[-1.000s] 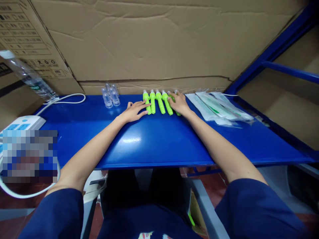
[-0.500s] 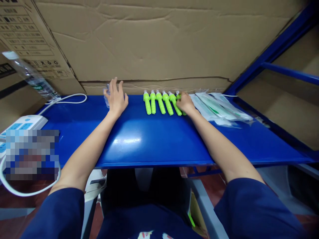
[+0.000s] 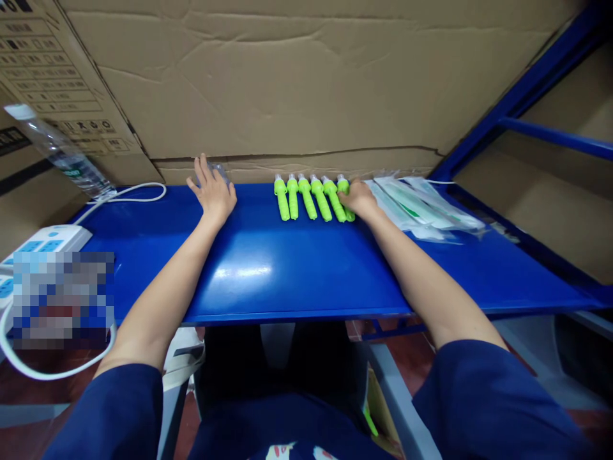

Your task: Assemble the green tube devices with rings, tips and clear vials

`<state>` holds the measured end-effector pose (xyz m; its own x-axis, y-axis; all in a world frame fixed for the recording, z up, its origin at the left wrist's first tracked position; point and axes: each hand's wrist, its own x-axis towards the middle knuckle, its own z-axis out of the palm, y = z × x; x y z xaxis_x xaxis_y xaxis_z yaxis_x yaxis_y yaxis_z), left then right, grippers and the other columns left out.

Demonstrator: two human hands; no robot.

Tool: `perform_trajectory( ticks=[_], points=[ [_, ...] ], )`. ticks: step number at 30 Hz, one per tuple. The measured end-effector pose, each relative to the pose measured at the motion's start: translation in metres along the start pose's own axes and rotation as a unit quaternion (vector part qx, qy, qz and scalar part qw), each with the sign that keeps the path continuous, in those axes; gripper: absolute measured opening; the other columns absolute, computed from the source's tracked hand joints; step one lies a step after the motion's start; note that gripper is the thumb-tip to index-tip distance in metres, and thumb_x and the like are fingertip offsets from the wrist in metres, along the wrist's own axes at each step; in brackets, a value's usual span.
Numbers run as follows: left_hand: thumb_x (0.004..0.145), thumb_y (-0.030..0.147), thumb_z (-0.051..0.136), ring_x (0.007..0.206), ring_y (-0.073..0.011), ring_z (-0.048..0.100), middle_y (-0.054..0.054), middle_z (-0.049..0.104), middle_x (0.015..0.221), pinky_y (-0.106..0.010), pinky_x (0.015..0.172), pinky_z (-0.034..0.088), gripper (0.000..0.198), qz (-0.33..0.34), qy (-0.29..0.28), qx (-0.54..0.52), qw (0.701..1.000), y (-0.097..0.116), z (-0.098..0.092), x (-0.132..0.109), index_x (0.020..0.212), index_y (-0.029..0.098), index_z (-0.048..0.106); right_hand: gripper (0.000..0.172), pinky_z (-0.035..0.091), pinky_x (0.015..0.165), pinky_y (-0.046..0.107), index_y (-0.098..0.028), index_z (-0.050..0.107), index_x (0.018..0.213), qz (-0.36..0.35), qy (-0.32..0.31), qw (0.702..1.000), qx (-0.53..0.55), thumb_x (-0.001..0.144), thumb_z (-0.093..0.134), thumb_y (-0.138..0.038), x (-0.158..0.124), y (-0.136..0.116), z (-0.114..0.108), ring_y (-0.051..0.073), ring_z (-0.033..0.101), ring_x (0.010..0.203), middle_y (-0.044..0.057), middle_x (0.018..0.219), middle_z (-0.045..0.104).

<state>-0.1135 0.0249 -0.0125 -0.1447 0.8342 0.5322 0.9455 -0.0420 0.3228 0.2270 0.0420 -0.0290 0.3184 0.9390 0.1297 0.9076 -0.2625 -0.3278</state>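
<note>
Several bright green ribbed handles (image 3: 308, 198) with clear tips lie side by side in a row near the back of the blue table. My right hand (image 3: 361, 199) is at the row's right end. Its thumb lies across the last green handle (image 3: 343, 185), with the fingers along its right side, partly hidden. To the left, my left hand (image 3: 214, 197) is open with its fingers spread, holding nothing visible. Just behind its fingers is a small clear plastic item (image 3: 219, 170), partly covered; its kind cannot be made out.
Flat clear-and-white packets with green marks (image 3: 414, 207) lie right of my right hand. At the left are a tilted clear bottle (image 3: 67, 160), a white power strip (image 3: 71, 237) and a cable. A cardboard wall (image 3: 287, 96) stands behind the blue table (image 3: 297, 268).
My left hand has shifted left, and the clear plastic item now shows behind its right side. My right hand has moved slightly right, uncovering more of the last green handle.
</note>
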Motion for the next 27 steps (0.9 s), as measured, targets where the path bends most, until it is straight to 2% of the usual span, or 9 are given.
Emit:
perform_trajectory(
  ticks=[5, 11, 14, 17, 21, 27],
  points=[
    [0.095, 0.03, 0.051, 0.166, -0.0389, 0.009, -0.023, 0.016, 0.176, -0.067, 0.13, 0.009, 0.058, 0.062, -0.034, -0.004, 0.997, 0.012, 0.001, -0.006, 0.149, 0.007, 0.05, 0.051, 0.054, 0.105, 0.049, -0.008, 0.055, 0.144, -0.012, -0.015, 1.0, -0.021, 0.099, 0.058, -0.031, -0.001, 0.0, -0.003, 0.039, 0.066, 0.129, 0.027, 0.142, 0.064],
    [0.09, 0.03, 0.061, 0.164, -0.042, 0.012, -0.024, 0.019, 0.175, -0.066, 0.128, 0.019, 0.056, 0.125, -0.095, 0.013, 0.987, 0.016, 0.003, -0.008, 0.143, 0.011, 0.053, 0.051, 0.054, 0.102, 0.049, -0.007, 0.06, 0.142, -0.005, -0.01, 1.0, -0.015, 0.096, 0.058, -0.029, 0.0, 0.003, -0.003, 0.041, 0.067, 0.125, 0.028, 0.137, 0.067],
    [0.09, 0.031, 0.061, 0.161, -0.0442, 0.02, -0.027, 0.027, 0.171, -0.065, 0.125, 0.027, 0.056, 0.151, -0.115, 0.01, 0.982, 0.013, 0.004, -0.005, 0.141, 0.009, 0.052, 0.061, 0.054, 0.103, 0.054, -0.011, 0.053, 0.151, -0.01, -0.001, 1.0, -0.001, 0.095, 0.059, -0.032, 0.0, 0.003, -0.003, 0.041, 0.065, 0.126, 0.026, 0.138, 0.066],
    [0.092, 0.032, 0.059, 0.156, -0.0428, 0.03, -0.026, 0.037, 0.165, -0.061, 0.124, 0.031, 0.057, 0.167, -0.136, 0.0, 0.977, 0.01, 0.007, -0.001, 0.144, 0.01, 0.049, 0.066, 0.051, 0.107, 0.055, -0.017, 0.047, 0.159, -0.014, -0.008, 1.0, 0.005, 0.096, 0.06, -0.034, -0.004, 0.001, -0.005, 0.041, 0.063, 0.13, 0.025, 0.145, 0.062],
    [0.094, 0.035, 0.057, 0.149, -0.0403, 0.042, -0.025, 0.05, 0.154, -0.056, 0.122, 0.035, 0.057, 0.187, -0.153, 0.004, 0.97, 0.008, 0.011, 0.0, 0.145, 0.01, 0.048, 0.065, 0.049, 0.112, 0.055, -0.013, 0.047, 0.158, -0.007, -0.025, 1.0, 0.003, 0.098, 0.06, -0.034, -0.007, -0.002, -0.007, 0.044, 0.06, 0.135, 0.028, 0.154, 0.051],
    [0.092, 0.041, 0.065, 0.146, -0.0405, 0.047, -0.027, 0.052, 0.152, -0.052, 0.123, 0.036, 0.073, 0.194, -0.186, 0.025, 0.963, 0.012, 0.009, -0.002, 0.151, 0.004, 0.04, 0.072, 0.048, 0.114, 0.059, -0.014, 0.039, 0.164, -0.026, -0.02, 0.999, 0.009, 0.095, 0.059, -0.023, 0.001, 0.003, 0.0, 0.044, 0.056, 0.141, 0.026, 0.156, 0.052]
  ],
)
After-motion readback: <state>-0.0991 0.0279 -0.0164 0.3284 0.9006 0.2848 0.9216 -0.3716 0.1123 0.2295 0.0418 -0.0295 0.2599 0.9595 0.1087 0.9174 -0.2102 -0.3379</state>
